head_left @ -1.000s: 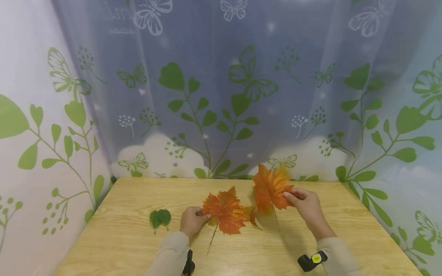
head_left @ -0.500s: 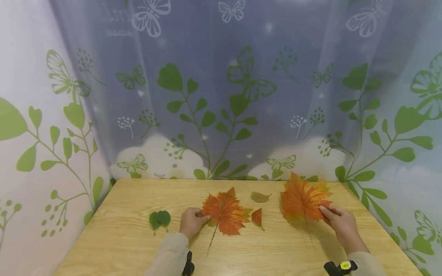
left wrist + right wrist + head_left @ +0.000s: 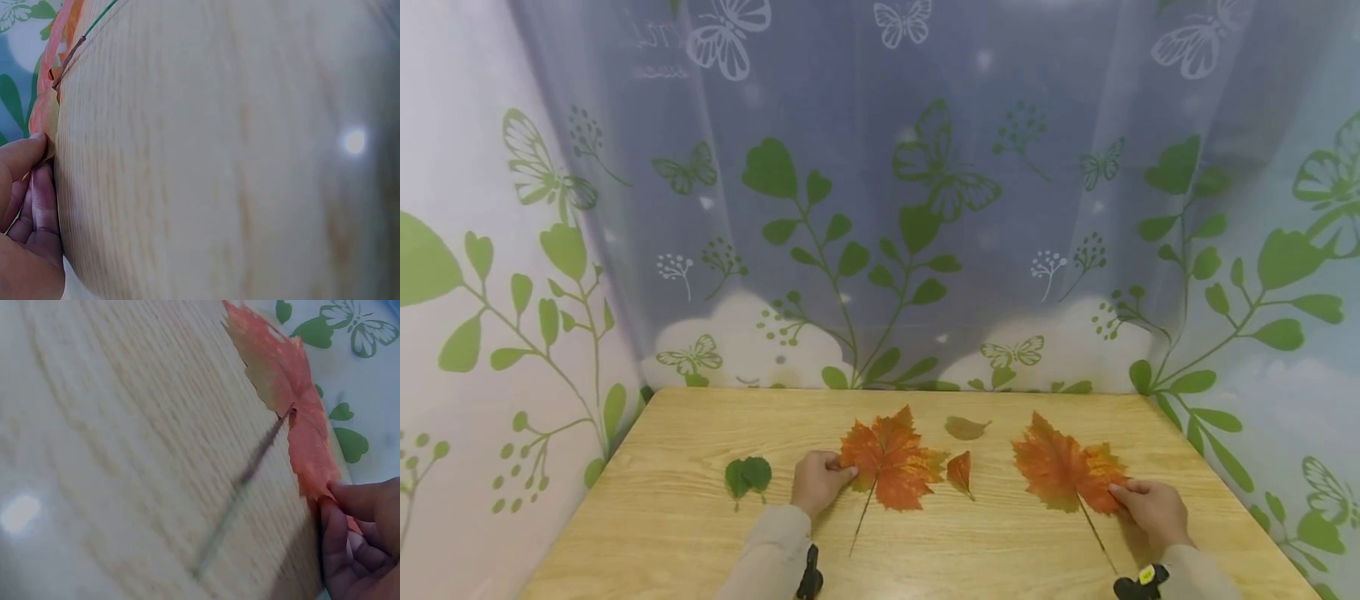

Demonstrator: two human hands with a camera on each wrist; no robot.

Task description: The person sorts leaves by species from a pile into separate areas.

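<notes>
Pinching the near-right edge of an orange maple leaf [image 3: 1056,471] between thumb and fingers, the right hand [image 3: 1153,510] is now low over the table [image 3: 970,550]; a second ago it held that leaf up, closer to the left hand [image 3: 822,483]. The leaf has come out to the right and down. It spreads forward and to the left of the right hand, its dark stem [image 3: 1093,529] slanting back toward the wrist; I cannot tell whether all of it touches the wood.

This shift uncovers two small leaves between the hands: a folded red leaf [image 3: 958,472] and, farther forward, a yellow-green leaf [image 3: 966,428].

The left hand is unchanged, thumb and fingers together on the left edge of the second maple leaf [image 3: 891,462], which lies just to that hand's right with its stem pointing back toward the person. Just to the left of the left hand, well apart from the right one, sit two small green leaves [image 3: 747,475], overlapping.

For the work in hand, I judge this a spreading-out: the two large leaves are now well apart, with the small pair exposed between them. The right hand's grip suggests its placing is not quite finished.
</notes>
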